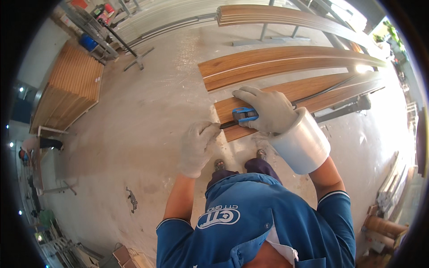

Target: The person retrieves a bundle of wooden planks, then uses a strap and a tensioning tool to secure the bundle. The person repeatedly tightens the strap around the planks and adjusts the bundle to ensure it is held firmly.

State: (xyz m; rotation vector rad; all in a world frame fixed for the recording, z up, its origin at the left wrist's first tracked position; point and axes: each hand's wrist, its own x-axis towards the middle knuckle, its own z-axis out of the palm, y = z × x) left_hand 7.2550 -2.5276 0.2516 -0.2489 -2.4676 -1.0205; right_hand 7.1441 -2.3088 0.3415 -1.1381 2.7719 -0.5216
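Observation:
My right hand [270, 109], in a pale glove, is closed round a small blue-and-black hand tool [245, 114] near the end of a wood-grain board [234, 133]. Its exact kind is not clear. A wide roll of clear film [301, 142] sits round my right wrist like a cuff. To the left, my gloved left hand [199, 146] pinches the end of a black strip [229, 124] just off the board's end. The strip's other end meets the tool. Beyond my right hand a dark cord-like strip [321, 90] runs along the board; whether both are one piece is hidden.
More wood-grain boards [268, 62] lie parallel beyond, with a stack [277, 15] on a metal stand farther off. A tall brown stack [67, 85] stands at left. Another person [33, 145] bends at the far left. Brown rolls [384, 228] lie at lower right.

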